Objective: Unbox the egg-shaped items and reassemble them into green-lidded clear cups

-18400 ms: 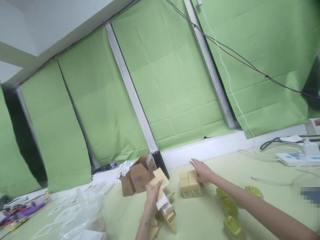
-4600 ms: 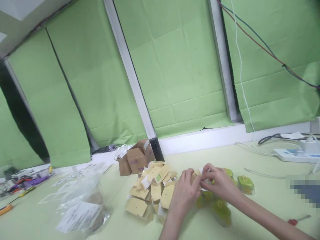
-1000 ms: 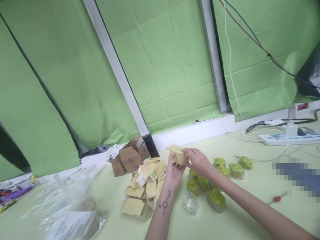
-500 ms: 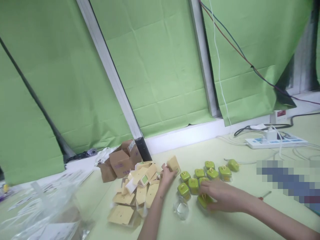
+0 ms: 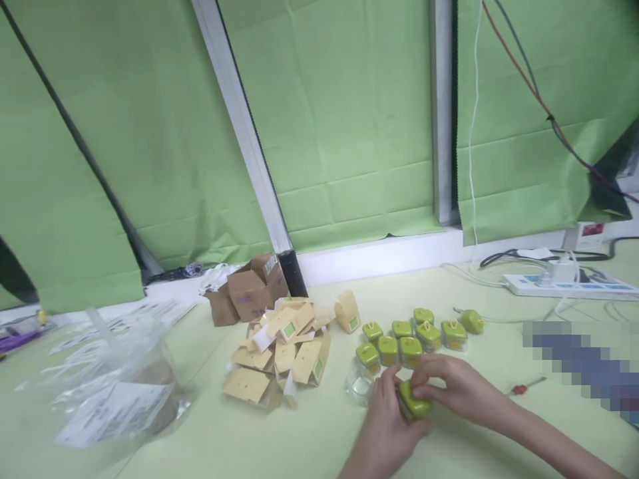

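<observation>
At the left of the pale table [image 5: 210, 439] we see a clear plastic bag [image 5: 160, 342] with a white printed sheet [image 5: 117, 407], then an open brown cardboard box [image 5: 252, 293]. Next to it lies a jumbled heap of flattened tan card cartons [image 5: 299, 362], with one folded tan card carton [image 5: 348, 311] standing just beyond the heap's right. Farther right, a clear lidless plastic jar [image 5: 359, 384] sits just beside our left hand [image 5: 387, 416]. That hand is wrapped around a green-lidded clear plastic container [image 5: 417, 404] from its left and near side; our right hand [image 5: 449, 382] meets it from the right, fingers and thumb pinching the lid. So the container lies between our palms, touched by both, its lid tilted; its outline looks squarish, and we cannot pick out a long axis. Just beyond our hands sit more green-lidded containers [image 5: 388, 347] in loose rows. At far right lie a small red-handled tool [image 5: 519, 390] and a white power strip [image 5: 524, 286].
</observation>
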Action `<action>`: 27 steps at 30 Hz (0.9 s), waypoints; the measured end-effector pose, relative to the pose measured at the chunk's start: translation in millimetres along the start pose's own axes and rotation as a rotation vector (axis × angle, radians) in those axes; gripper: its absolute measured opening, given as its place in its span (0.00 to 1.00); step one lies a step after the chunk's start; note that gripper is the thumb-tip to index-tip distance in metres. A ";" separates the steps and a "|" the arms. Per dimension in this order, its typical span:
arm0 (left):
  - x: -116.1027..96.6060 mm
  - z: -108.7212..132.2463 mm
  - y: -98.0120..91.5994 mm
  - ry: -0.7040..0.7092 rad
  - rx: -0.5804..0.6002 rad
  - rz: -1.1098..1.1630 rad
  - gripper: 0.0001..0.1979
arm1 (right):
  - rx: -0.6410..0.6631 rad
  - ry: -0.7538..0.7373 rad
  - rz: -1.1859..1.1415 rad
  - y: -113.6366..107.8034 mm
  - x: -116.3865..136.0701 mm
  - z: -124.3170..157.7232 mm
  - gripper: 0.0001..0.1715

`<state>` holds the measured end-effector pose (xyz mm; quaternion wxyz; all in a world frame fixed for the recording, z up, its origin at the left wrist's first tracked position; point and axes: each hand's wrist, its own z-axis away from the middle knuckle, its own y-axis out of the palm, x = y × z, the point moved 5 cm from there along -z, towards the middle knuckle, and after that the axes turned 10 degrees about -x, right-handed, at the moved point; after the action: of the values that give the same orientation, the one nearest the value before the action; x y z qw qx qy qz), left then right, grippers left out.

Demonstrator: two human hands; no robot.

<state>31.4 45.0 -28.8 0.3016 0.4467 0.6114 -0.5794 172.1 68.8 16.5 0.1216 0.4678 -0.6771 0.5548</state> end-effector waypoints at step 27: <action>41.6 -66.1 -106.9 -0.150 -0.078 -0.234 0.42 | 0.006 -0.145 0.353 58.5 12.1 -112.7 0.15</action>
<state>-72.0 125.3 -9.1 0.2939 0.3157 0.6571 -0.6182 80.7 157.2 27.4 -0.0281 0.3811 -0.7539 0.5344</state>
